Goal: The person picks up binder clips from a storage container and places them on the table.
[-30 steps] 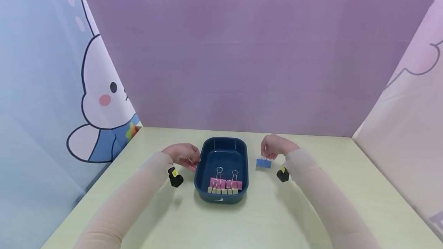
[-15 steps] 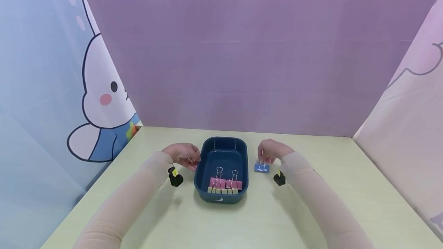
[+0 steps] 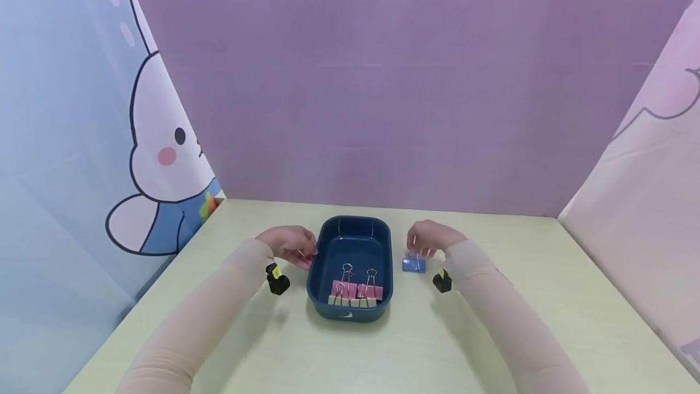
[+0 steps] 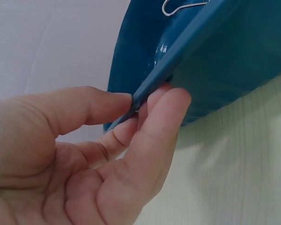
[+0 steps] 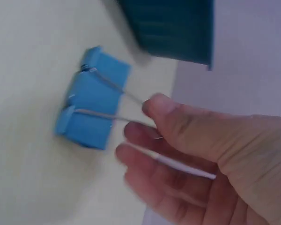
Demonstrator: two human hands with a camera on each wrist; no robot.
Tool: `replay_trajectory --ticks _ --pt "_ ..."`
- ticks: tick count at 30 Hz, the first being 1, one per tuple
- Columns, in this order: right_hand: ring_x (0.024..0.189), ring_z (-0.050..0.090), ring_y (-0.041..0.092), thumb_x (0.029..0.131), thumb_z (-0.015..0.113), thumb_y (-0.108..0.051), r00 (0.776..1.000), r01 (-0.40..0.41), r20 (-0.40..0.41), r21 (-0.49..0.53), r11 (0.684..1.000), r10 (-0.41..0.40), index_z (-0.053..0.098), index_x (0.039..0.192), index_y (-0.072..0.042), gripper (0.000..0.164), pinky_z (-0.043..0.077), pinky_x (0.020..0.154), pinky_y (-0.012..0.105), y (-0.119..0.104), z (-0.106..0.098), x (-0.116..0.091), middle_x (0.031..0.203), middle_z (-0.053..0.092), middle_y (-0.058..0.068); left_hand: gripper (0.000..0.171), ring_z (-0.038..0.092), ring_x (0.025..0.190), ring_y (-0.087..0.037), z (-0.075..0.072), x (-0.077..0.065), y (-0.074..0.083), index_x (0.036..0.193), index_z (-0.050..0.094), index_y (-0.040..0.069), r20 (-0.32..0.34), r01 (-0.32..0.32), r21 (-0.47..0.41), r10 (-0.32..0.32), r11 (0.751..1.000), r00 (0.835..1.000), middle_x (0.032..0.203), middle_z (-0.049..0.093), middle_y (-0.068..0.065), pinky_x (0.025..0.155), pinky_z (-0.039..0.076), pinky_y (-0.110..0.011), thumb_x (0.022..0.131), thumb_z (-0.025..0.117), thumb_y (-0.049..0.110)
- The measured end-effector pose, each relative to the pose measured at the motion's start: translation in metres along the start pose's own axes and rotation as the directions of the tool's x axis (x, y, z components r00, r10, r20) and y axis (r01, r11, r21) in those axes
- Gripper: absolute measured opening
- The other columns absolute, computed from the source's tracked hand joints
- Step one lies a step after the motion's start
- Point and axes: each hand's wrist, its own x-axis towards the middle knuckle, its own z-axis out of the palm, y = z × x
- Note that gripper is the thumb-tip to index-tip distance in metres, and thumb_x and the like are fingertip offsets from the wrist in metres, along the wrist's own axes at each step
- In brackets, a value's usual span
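Observation:
A dark blue tray (image 3: 350, 316) stands in the middle of the table. My left hand (image 3: 290, 247) pinches its left rim; in the left wrist view the thumb lies inside the rim (image 4: 152, 84) and the fingers outside. Right of the tray is a blue binder clip (image 3: 414, 265), its body (image 5: 91, 103) at or close above the tabletop; which of the two I cannot tell. My right hand (image 3: 429, 238) holds the wire handle (image 5: 112, 116) between thumb and fingers. Inside the tray's near end, pink binder clips (image 3: 344, 289) stand behind yellow ones (image 3: 363, 303).
The pale table (image 3: 361, 360) runs back to a purple curtain (image 3: 383, 90). A printed blue cloth (image 3: 60, 138) hangs at the left, a pale pink one (image 3: 645, 211) at the right. Both wrists carry small black cameras (image 3: 277, 280).
My right hand has lowered the blue binder clip and shifted it slightly left and nearer over the first half second. Since then it has hardly moved. The left hand and tray stay put.

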Motion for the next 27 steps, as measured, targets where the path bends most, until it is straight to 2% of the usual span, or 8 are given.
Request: replay_trajectory --ticks 4,7,9,13,16,19,23,27 --pt "0.102 0.064 0.029 0.092 0.066 -0.020 0.991 0.073 -0.101 -0.132 0.989 -0.087 0.064 0.118 -0.003 0.032 0.055 0.090 0.044 -0.018 -0.007 -0.003 0.113 0.067 0.012 0.020 0.061 0.071 -0.017 -0.002 -0.001 0.000 0.112 0.054 -0.007 0.001 0.005 -0.005 -0.005 1.000 1.000 0.086 0.058 -0.011 0.067 0.061 -0.028 0.094 0.054 0.002" --pt "0.117 0.058 0.031 0.093 0.065 -0.028 0.968 0.113 -0.197 -0.201 0.973 -0.153 0.057 0.128 -0.003 0.044 0.050 0.100 0.046 -0.043 -0.008 -0.006 0.128 0.060 0.015 0.018 0.060 0.070 -0.017 -0.002 -0.001 0.000 0.109 0.054 -0.006 0.000 0.002 0.003 -0.002 1.000 1.000 0.086 0.058 -0.011 0.066 0.061 -0.027 0.093 0.054 0.001" --pt "0.121 0.055 0.030 0.093 0.064 -0.032 0.957 0.135 -0.224 -0.218 0.967 -0.184 0.054 0.132 -0.005 0.048 0.048 0.102 0.046 -0.061 -0.005 -0.008 0.133 0.057 0.014 0.016 0.060 0.070 -0.017 -0.003 -0.001 0.000 0.107 0.054 -0.005 0.001 0.002 0.001 -0.002 1.000 1.000 0.086 0.058 -0.011 0.066 0.061 -0.027 0.093 0.054 0.001" --pt "0.118 0.058 0.025 0.092 0.066 -0.031 0.952 0.224 -0.146 -0.271 0.936 -0.270 0.056 0.130 -0.007 0.046 0.051 0.099 0.041 -0.092 0.009 -0.011 0.129 0.060 0.010 0.015 0.060 0.070 -0.017 -0.002 0.000 0.000 0.106 0.054 -0.004 0.009 -0.005 0.002 0.005 1.000 1.000 0.086 0.058 -0.011 0.067 0.061 -0.028 0.092 0.054 0.000" --pt "0.106 0.063 0.019 0.091 0.068 -0.025 0.964 0.231 -0.053 -0.311 0.922 -0.260 0.062 0.122 -0.010 0.035 0.054 0.093 0.037 -0.105 0.023 -0.013 0.117 0.066 0.005 0.015 0.061 0.071 -0.018 -0.001 0.000 0.001 0.106 0.055 -0.004 0.005 -0.006 0.004 0.006 1.000 1.000 0.087 0.058 -0.012 0.067 0.061 -0.029 0.092 0.054 0.000" --pt "0.092 0.065 0.013 0.090 0.068 -0.020 0.976 0.205 0.010 -0.366 0.908 -0.216 0.068 0.110 -0.013 0.021 0.057 0.084 0.033 -0.110 0.035 -0.015 0.103 0.069 -0.001 0.015 0.061 0.072 -0.018 0.001 -0.001 0.002 0.106 0.055 -0.004 0.002 -0.002 0.005 0.002 1.000 1.000 0.087 0.059 -0.012 0.068 0.061 -0.029 0.092 0.054 0.000" --pt "0.079 0.061 0.010 0.091 0.067 -0.018 0.982 0.184 0.044 -0.400 0.898 -0.182 0.070 0.092 -0.016 0.004 0.057 0.076 0.030 -0.110 0.042 -0.015 0.089 0.067 -0.006 0.014 0.061 0.071 -0.018 0.002 -0.002 0.003 0.106 0.055 -0.005 -0.002 -0.004 0.014 0.004 1.000 1.000 0.086 0.059 -0.012 0.068 0.061 -0.029 0.093 0.054 0.001" --pt "0.069 0.056 0.009 0.091 0.065 -0.013 0.978 0.208 0.050 -0.374 0.904 -0.204 0.069 0.080 -0.018 0.012 0.054 0.069 0.028 -0.110 0.042 -0.013 0.076 0.063 -0.008 0.016 0.061 0.071 -0.018 0.001 -0.002 0.002 0.108 0.055 -0.006 -0.008 -0.007 0.018 0.008 1.000 1.000 0.087 0.059 -0.013 0.068 0.061 -0.029 0.093 0.054 0.002"
